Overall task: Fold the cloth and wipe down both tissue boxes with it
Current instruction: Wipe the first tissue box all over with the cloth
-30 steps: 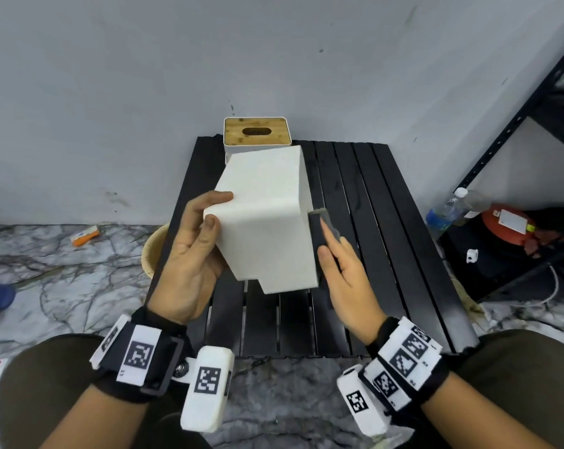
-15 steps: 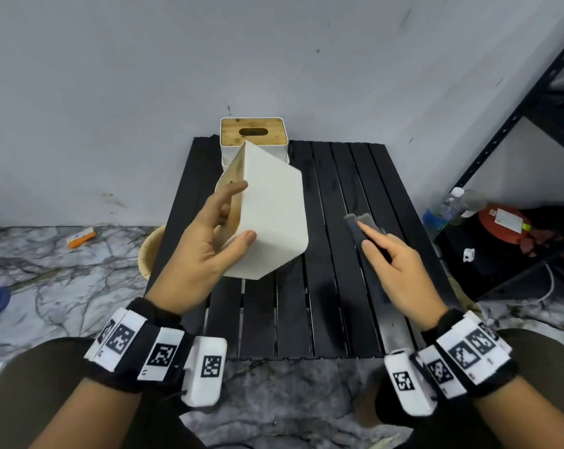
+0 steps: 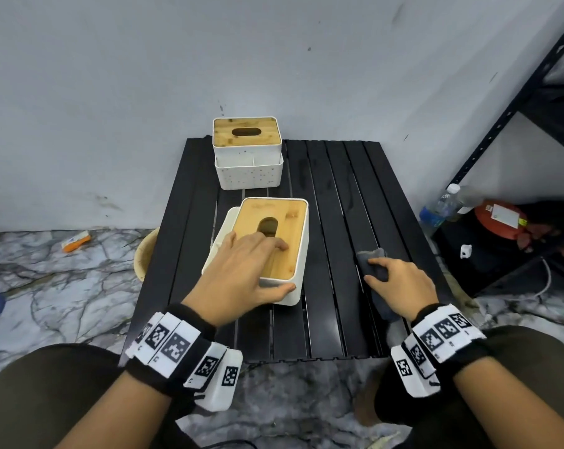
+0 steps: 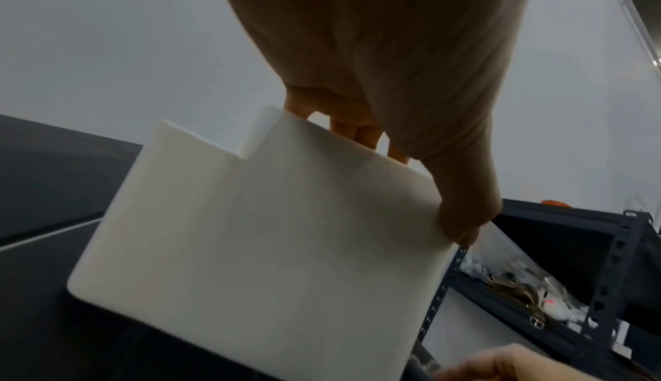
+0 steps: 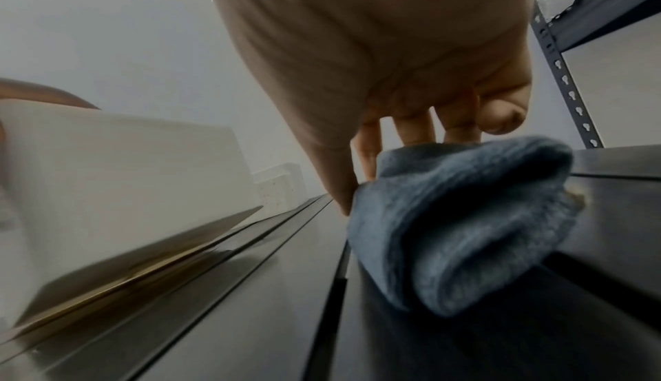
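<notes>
A white tissue box with a wooden lid [image 3: 293, 222] stands upright on the black slatted table [image 3: 335, 196], lid up. My left hand [image 3: 261, 264] grips it, fingers across the lid and thumb against the near side; the left wrist view shows the box's white wall [image 4: 268, 245] under the hand [image 4: 393, 76]. A folded grey-blue cloth [image 3: 369, 254] lies on the table right of the box, pinched by my right hand [image 3: 391, 277]; it also shows as the cloth [image 5: 458, 217] in the right wrist view. The second tissue box [image 3: 246, 132] sits at the table's back edge.
A black metal rack [image 3: 517, 102] stands to the right, with a water bottle [image 3: 436, 209] and a red object [image 3: 501, 218] at its foot. A beige bowl [image 3: 144, 254] sits on the floor left of the table. A wall runs just behind the table.
My left hand turned the raised, tilted box upright and set it on the table. My right hand drew away to the right and came down onto the table with the cloth.
</notes>
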